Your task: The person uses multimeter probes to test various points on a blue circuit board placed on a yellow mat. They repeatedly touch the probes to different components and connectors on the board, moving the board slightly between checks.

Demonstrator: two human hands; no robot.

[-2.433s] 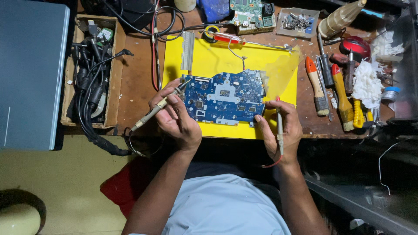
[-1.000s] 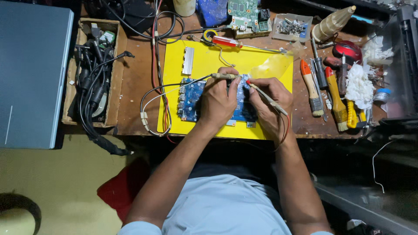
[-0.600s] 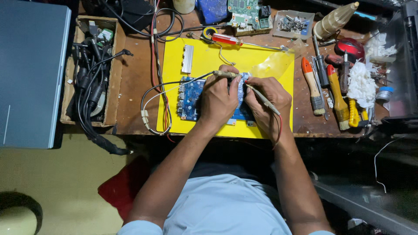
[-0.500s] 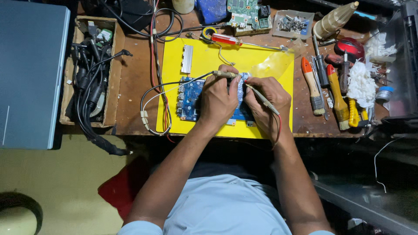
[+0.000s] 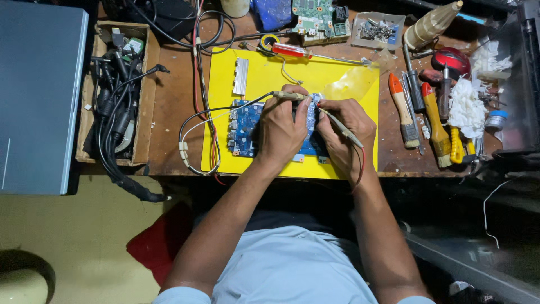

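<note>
Head view, mid-probing: left hand (image 5: pixel 279 128) pinching a probe (image 5: pixel 289 96), right hand (image 5: pixel 344 132) gripping another, both tips on the board (image 5: pixel 243 126), nothing finished yet

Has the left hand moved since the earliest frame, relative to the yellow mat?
Yes. The left hand moved rightward from the yellow mat's left edge to over the blue circuit board, beside the right hand.

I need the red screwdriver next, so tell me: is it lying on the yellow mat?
Yes, the red screwdriver lies across the top edge of the yellow mat, apart from both hands.
</note>
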